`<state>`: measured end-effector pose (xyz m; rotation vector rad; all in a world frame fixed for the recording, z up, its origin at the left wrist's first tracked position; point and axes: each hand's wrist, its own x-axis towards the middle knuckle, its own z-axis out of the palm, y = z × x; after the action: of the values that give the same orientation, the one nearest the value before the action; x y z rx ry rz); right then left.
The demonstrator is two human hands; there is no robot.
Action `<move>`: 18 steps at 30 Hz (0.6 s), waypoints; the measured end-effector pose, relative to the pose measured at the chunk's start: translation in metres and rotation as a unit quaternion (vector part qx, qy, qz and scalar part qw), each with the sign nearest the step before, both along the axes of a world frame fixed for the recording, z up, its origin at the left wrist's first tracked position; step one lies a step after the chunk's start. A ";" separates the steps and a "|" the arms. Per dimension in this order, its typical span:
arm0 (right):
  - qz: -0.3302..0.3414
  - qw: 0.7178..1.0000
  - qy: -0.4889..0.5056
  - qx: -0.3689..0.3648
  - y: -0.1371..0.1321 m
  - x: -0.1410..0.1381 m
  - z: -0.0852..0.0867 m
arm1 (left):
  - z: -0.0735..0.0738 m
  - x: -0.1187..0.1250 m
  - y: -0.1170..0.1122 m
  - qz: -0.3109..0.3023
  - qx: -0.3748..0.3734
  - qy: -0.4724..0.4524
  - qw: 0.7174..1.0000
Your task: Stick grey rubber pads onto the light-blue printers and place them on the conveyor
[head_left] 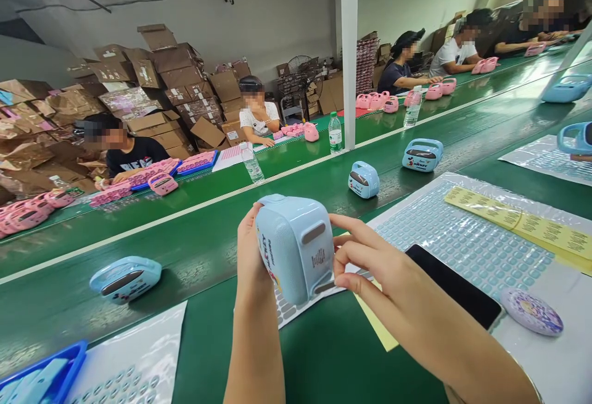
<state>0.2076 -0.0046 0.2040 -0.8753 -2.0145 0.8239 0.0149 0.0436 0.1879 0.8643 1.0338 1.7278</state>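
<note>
A light-blue portable speaker (293,237) with a Mickey print on its mesh front is tilted in my left hand (250,253), whose fingers wrap round its far side. Its underside faces my right. On that underside are a grey strip (314,233), small printed text and a second grey strip (324,285) at the lower edge. My right hand (377,268) is closed in a pinch beside that lower strip, thumb and index finger together. Whatever lies between those fingertips is too small to make out. Under the speaker, a sheet of grey strip stickers (287,310) is partly hidden.
More blue speakers (126,279) stand along the green conveyor belt (198,256). To the right are a sticker sheet (425,231), yellow label strips (513,216), a phone (456,284) and a purple oval object (531,311). A blue tray (76,361) sits lower left. Co-workers sit opposite.
</note>
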 end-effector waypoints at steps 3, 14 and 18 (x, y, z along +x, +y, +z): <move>-0.005 0.999 -0.031 -0.040 0.000 0.001 0.005 | 0.000 -0.001 -0.001 0.000 0.002 0.014 1.000; -0.019 0.999 -0.024 -0.025 -0.001 -0.003 0.004 | -0.003 -0.001 -0.003 -0.003 0.011 0.013 1.000; -0.029 0.999 -0.014 0.015 -0.003 -0.005 0.003 | -0.001 -0.001 -0.004 0.002 0.006 0.011 1.000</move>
<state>0.2025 -0.0077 0.2066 -0.9278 -2.0105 0.7528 0.0142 0.0392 0.1867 0.8918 1.0409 1.7322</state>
